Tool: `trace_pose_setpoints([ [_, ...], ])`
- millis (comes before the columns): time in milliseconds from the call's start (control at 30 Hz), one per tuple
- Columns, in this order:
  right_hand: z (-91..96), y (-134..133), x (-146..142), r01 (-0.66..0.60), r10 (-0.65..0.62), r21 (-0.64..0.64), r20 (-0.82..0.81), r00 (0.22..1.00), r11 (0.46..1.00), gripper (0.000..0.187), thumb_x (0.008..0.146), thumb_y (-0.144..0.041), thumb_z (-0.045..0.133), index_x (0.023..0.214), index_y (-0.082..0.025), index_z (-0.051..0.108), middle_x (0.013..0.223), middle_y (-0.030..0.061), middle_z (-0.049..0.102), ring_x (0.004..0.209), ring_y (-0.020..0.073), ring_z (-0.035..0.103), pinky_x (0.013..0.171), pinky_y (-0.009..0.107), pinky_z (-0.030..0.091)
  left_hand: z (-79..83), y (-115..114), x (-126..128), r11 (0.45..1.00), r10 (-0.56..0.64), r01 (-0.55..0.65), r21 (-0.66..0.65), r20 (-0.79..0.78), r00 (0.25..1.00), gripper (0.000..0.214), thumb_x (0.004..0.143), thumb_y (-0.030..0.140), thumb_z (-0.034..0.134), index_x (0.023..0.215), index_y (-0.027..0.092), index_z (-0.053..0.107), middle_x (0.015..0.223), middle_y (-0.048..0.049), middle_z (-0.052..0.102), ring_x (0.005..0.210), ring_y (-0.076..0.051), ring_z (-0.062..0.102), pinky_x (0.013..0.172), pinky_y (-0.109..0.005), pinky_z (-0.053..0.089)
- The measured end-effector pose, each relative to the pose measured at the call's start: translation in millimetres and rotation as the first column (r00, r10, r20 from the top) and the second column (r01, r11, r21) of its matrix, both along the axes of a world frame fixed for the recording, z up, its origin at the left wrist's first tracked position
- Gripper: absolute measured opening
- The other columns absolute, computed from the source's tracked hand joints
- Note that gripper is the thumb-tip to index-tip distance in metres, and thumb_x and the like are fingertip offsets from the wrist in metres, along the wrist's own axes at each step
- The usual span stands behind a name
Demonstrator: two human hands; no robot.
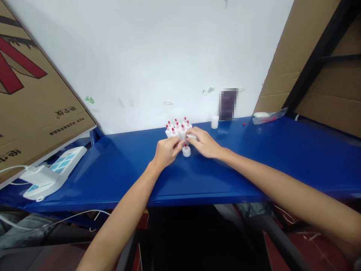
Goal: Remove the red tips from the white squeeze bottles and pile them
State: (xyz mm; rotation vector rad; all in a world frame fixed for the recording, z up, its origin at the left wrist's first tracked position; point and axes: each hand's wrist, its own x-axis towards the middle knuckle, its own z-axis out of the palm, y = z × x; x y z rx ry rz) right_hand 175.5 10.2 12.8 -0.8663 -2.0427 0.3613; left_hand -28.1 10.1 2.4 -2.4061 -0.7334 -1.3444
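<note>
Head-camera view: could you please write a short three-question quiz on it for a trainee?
1. True or false: the power strip lies left of the left hand.
2. The caps on the clustered bottles are: A green, B red, C black.
3. Fill in: a lone bottle stands between the left hand and the right hand on the ____ table.
Key: 1 true; 2 B; 3 blue.

Blue table (pixel 254 158) — white, red-tipped bottles (pixel 177 130)

Left hand (pixel 166 151), right hand (pixel 205 143): bare (forearms too).
</note>
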Motion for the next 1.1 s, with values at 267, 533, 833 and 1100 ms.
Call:
trace_pose_setpoints([
  [267, 1.3, -4, 2, -0.187, 0.185, -0.051, -0.038, 0.982, 0.981, 0.011, 0.093, -0.030, 0.043, 0.092, -0.021, 0.050, 0.085, 0.0017, 0.056, 0.079, 0.0199, 0.052, 0.078, 0.034, 0.039, 6.0, -6, 2, 0.984, 0.019, 0.011, 0.176, -0.169, 0.985, 0.042, 0.104, 0.044, 0.049, 0.072, 0.018, 0.053, 0.057, 0.0024, 0.054, 0.051, -0.010, 0.049, 0.055, -0.025, 0.033],
  [533, -2.6, 1, 3, -0.253, 0.254, -0.023, 0.042, 0.966, 0.967, 0.017, 0.099, -0.032, 0.044, 0.108, -0.022, 0.054, 0.110, 0.0080, 0.064, 0.099, 0.0235, 0.057, 0.091, 0.039, 0.043, 5.0, -4, 1, 0.980, 0.044, -0.020, 0.199, -0.118, 0.992, 0.041, 0.104, 0.043, 0.050, 0.072, 0.017, 0.052, 0.056, 0.0028, 0.054, 0.049, -0.009, 0.049, 0.052, -0.023, 0.034],
  [833, 6.0, -10, 8, -0.253, 0.242, 0.016, 0.236, 0.941, 0.967, 0.023, 0.105, -0.037, 0.037, 0.118, -0.024, 0.051, 0.115, 0.0094, 0.060, 0.100, 0.0245, 0.056, 0.091, 0.042, 0.046, 3.6, -3, 0, 0.979, 0.027, 0.000, 0.205, -0.130, 0.991, 0.040, 0.104, 0.042, 0.052, 0.072, 0.017, 0.053, 0.059, 0.0014, 0.056, 0.052, -0.009, 0.050, 0.055, -0.023, 0.035],
  [1100, 7.2, -11, 10, -0.315, 0.297, 0.012, 0.303, 0.905, 0.949, 0.026, 0.096, -0.038, 0.054, 0.115, -0.021, 0.050, 0.113, 0.0097, 0.057, 0.097, 0.0247, 0.054, 0.086, 0.041, 0.046, 6.0, -5, 2, 0.964, 0.062, -0.016, 0.267, -0.163, 0.985, 0.039, 0.103, 0.040, 0.053, 0.071, 0.018, 0.051, 0.057, 0.0023, 0.056, 0.050, -0.009, 0.050, 0.054, -0.023, 0.035],
])
